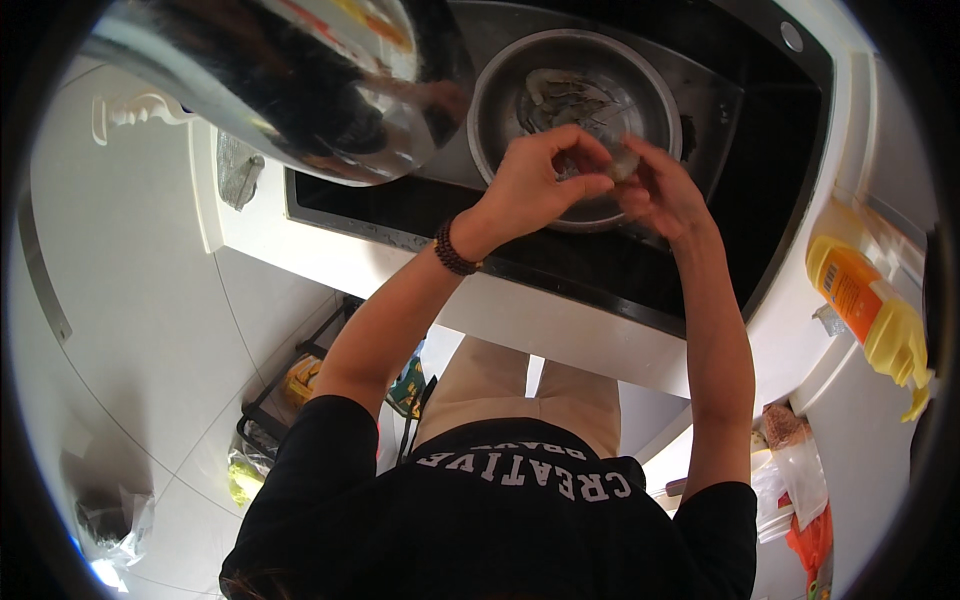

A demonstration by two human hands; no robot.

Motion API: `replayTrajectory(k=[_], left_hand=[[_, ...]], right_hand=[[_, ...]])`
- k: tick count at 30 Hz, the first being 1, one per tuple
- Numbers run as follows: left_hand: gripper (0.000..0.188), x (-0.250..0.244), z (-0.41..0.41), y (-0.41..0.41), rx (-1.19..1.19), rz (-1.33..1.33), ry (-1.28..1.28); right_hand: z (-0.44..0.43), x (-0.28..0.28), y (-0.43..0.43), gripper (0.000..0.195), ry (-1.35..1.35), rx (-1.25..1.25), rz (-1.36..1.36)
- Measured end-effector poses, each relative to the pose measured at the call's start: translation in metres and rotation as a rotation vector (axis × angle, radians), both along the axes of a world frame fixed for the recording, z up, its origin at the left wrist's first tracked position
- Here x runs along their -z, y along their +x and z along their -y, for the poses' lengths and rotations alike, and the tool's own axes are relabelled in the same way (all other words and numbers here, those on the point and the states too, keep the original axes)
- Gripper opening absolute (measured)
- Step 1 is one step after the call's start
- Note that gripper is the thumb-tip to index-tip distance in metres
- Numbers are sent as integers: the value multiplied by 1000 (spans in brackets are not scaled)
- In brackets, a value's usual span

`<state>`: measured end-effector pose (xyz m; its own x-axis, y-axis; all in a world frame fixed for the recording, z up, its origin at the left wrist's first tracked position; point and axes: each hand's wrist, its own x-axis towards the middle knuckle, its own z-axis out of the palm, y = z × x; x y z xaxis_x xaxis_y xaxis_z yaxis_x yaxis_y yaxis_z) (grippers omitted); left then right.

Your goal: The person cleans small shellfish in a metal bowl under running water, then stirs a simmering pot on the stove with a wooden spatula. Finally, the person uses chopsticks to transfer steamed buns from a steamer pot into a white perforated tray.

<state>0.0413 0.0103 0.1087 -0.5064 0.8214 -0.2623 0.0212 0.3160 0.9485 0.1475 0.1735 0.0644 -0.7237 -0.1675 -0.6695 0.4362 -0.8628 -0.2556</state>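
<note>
A raw shrimp [621, 161] is between my two hands, above the round metal basin [484, 139]. My left hand [529, 180] has its thumb and forefinger pinched at the shrimp's left side. The fingers of my right hand [667, 187] are curled around its right side, slightly blurred and partly hiding it. Several more raw grey shrimp [559, 101] lie in a heap in the basin. The basin rests in a dark sink [712, 142], and my hands cover part of its near rim.
A large shiny metal object [360, 97], blurred, hangs close at upper left. Grey mesh [238, 172] lies on the white counter [337, 262]. At right stands a yellow bottle [862, 307] with an orange label. A black rack [259, 420] with packages is low on the left.
</note>
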Motion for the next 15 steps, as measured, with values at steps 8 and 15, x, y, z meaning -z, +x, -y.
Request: replayTrajectory(k=[8, 15], left_hand=[[23, 32, -13, -22, -272, -15, -48], [37, 13, -12, 3, -367, 23, 35]], right_hand=[[14, 12, -24, 20, 754, 212, 26], [39, -23, -21, 19, 996, 148, -113]])
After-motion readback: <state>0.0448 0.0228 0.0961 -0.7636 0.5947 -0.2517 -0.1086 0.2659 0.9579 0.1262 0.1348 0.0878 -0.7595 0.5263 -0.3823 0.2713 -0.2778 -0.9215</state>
